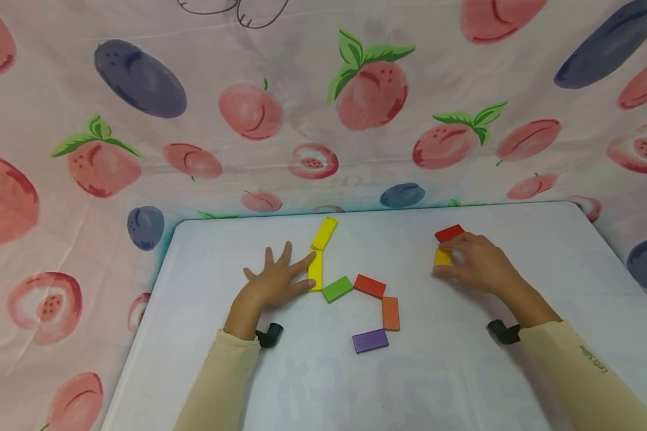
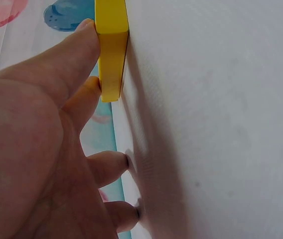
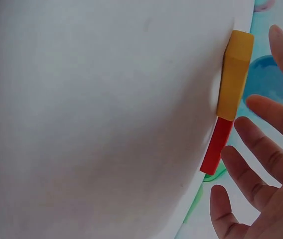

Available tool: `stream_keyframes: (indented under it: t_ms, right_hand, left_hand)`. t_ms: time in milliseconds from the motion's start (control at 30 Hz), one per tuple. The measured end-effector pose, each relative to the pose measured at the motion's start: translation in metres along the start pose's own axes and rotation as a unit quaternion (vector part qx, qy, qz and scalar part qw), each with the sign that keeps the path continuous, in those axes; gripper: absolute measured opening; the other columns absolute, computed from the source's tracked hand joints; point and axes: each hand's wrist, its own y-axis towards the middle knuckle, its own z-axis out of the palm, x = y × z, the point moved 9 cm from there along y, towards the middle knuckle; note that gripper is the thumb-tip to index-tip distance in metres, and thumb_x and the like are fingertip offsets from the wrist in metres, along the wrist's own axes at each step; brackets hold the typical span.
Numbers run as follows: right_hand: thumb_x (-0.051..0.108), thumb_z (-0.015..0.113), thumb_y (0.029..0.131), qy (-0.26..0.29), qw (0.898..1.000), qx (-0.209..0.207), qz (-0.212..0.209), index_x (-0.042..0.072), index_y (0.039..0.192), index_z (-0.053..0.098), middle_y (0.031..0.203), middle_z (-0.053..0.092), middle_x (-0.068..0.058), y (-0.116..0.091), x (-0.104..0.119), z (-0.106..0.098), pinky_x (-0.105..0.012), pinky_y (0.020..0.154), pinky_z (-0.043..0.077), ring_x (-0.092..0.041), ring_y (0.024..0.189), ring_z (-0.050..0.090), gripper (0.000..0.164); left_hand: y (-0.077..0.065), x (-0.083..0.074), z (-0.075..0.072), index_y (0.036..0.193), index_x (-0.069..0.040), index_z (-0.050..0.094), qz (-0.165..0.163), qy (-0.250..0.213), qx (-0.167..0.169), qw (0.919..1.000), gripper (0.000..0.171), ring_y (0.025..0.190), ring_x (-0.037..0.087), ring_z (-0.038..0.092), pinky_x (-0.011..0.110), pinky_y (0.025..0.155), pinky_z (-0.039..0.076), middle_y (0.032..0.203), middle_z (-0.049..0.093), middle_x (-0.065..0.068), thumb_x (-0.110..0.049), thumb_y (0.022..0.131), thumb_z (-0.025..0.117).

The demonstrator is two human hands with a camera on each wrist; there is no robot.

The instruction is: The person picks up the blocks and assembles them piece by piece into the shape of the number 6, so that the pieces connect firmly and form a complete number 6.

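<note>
My left hand [image 1: 272, 284] lies spread on the white board, its thumb and index fingertip touching the long side of a yellow block [image 1: 315, 272]. In the left wrist view that yellow block [image 2: 111, 55] stands against both tips. A second yellow block [image 1: 324, 233] continues from its far end. Over on the right, my right hand [image 1: 482, 263] hovers with thumb and fingers spread about an orange-yellow block [image 1: 441, 257]. The right wrist view has the fingers beside this orange-yellow block [image 3: 235, 74] and a red block [image 3: 217, 147] that adjoins it, without a visible grip.
Between the hands, a green block [image 1: 337, 290], a red block [image 1: 369, 286], an orange block [image 1: 390, 314] and a purple block [image 1: 371, 341] form a curved row. A fruit-patterned cloth [image 1: 313, 72] hangs behind the white board [image 1: 437, 383].
</note>
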Motion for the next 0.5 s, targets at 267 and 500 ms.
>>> stream_keyframes:
  t_ms: [267, 500]
  right_hand:
    - [0.047, 0.081, 0.085, 0.001, 0.999, 0.03, 0.018, 0.006, 0.14, 0.061, 0.137, 0.057, -0.027, 0.003, -0.005, 0.008, -0.067, 0.099, 0.048, -0.048, 0.127, 0.049, 0.072]
    - [0.043, 0.081, 0.086, 0.023, 0.999, 0.043, 0.021, 0.002, 0.139, 0.059, 0.135, 0.06, -0.026, 0.005, -0.009, 0.013, -0.065, 0.102, 0.047, -0.047, 0.124, 0.051, 0.071]
  left_hand:
    - [0.001, 0.001, 0.001, 0.157, -0.052, 0.025, -0.002, -0.001, 0.0, 1.0, 0.069, 0.155, 0.052, -0.013, 0.091, 0.1, -0.005, 0.174, -0.001, 0.01, -0.061, 0.096, 0.057]
    - [0.002, 0.001, 0.002, 0.157, -0.052, 0.025, -0.003, 0.002, 0.0, 1.0, 0.069, 0.155, 0.052, -0.013, 0.091, 0.1, -0.004, 0.174, -0.001, 0.01, -0.061, 0.096, 0.057]
